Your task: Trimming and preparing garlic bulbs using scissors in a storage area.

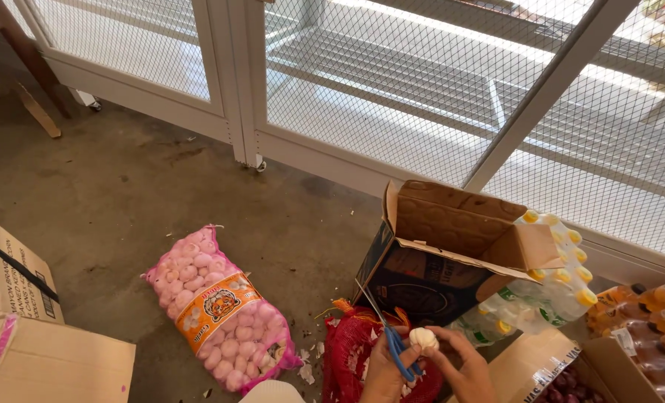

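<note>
Across the top of the frame, white mesh doors (pixel 437 82) on a concrete floor (pixel 123 186). At centre right, an open cardboard box (pixel 437 246), dark on its front face, flaps up. Just right of it, a shrink-wrapped pack of yellow-capped bottles (pixel 556 283), leaning against the box. At lower left, two more cartons (pixel 19 328), one banded with black strap. Left of centre, a pink mesh sack (pixel 216 306) full of garlic, lying flat with an orange label across its middle. At bottom centre, a red mesh bag (pixel 355 351), slumped open, bits of white skin scattered beside it. At bottom right, a carton of red onions (pixel 564 380). At the bottom edge, just over the red bag: left hand (pixel 381 369) closed around blue-handled scissors (pixel 388 332), blades pointing up and left; right hand (pixel 459 362) pinching a white garlic bulb (pixel 423 338) between fingertips and thumb, bulb just beside the scissor handles.
</note>
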